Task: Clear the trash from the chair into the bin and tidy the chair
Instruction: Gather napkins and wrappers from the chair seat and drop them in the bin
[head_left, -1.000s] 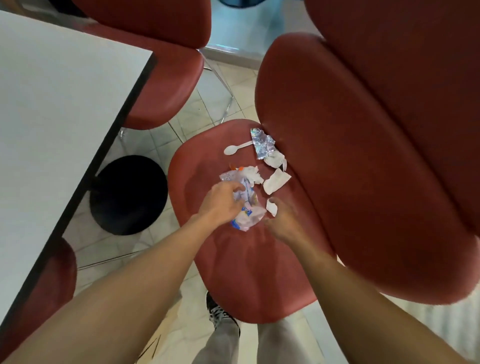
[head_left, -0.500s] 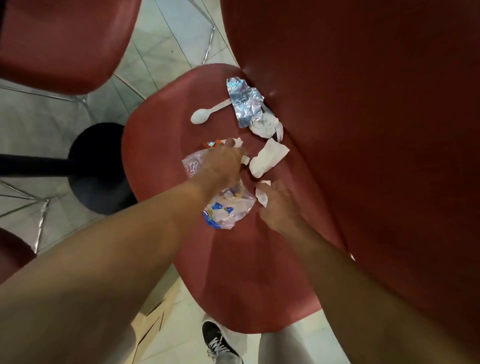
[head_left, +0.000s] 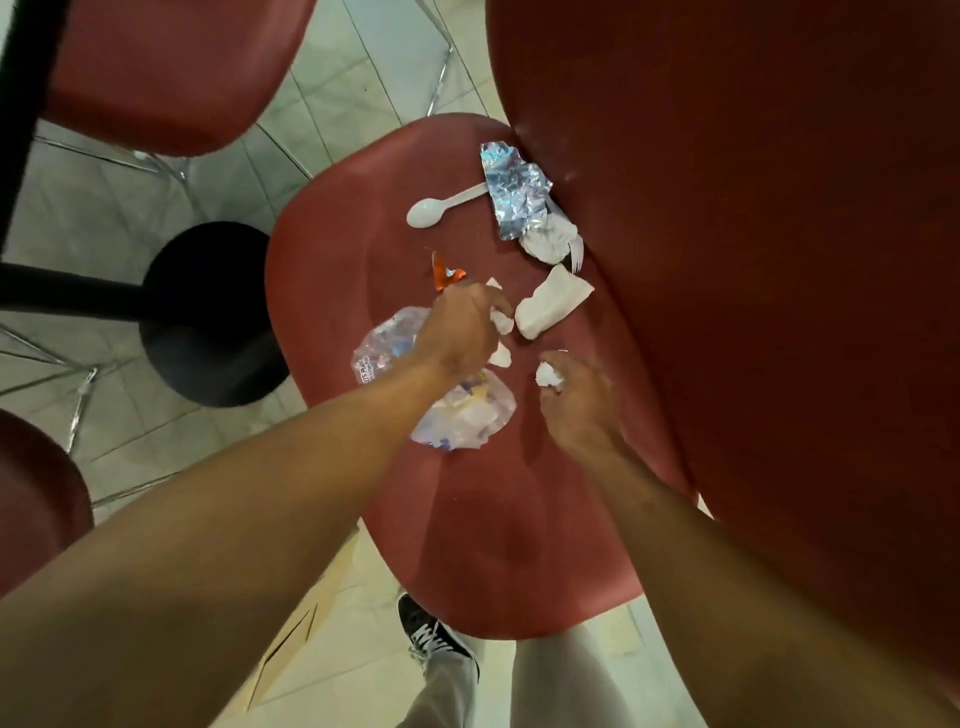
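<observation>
In the head view I am looking down at a red chair seat (head_left: 483, 545) with trash lying on it. The trash is sitting in the middle of the seat and up toward the back edge, where the seat meets the chair back (head_left: 753, 260).

A white plastic spoon (head_left: 427, 212) is lying near the back edge, beside a crinkled foil wrapper (head_left: 511, 195). A crumpled white napkin (head_left: 548, 241) is touching the foil. A folded napkin (head_left: 550, 304) is lying in the middle. A small orange wrapper (head_left: 444, 273) is peeking out by my left hand. A clear plastic bag (head_left: 462, 415) is lying under my left arm.

All of this is looking very light and soft, I am guessing. The paper and bag will squash easily, so scrunching them in a fist should work. The spoon is stiff (pick it up by the handle).

My left hand (head_left: 462, 332) is curling round a bit of white paper (head_left: 503, 322). My right hand (head_left: 582, 400) is pinching a small paper ball (head_left: 545, 374) with its fingertips. I am not seeing the bin anywhere.
</observation>
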